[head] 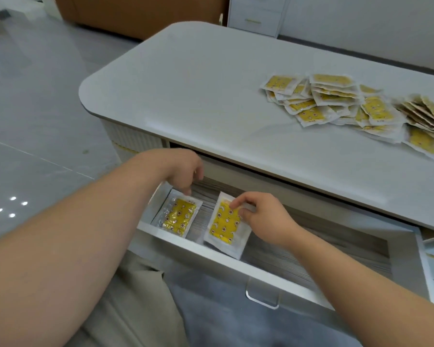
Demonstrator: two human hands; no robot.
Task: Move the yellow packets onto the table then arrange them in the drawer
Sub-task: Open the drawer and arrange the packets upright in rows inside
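Observation:
The white drawer (pixel 211 256) under the table is pulled open. Two yellow packets are inside it. One packet (pixel 177 214) lies flat in the left corner, and my left hand (pixel 183 171) touches its far edge with curled fingertips. The second packet (pixel 224 225) leans tilted beside it, and my right hand (pixel 263 214) pinches its upper right edge. A loose pile of several yellow packets (pixel 348 106) lies on the white table top (pixel 198 96) at the right.
The drawer has a metal handle (pixel 262 298) on its front. Its right part shows a bare striped bottom (pixel 323 251). Grey floor tiles (pixel 35 121) lie to the left. A white cabinet (pixel 256 13) and a brown sofa (pixel 135 11) stand behind the table.

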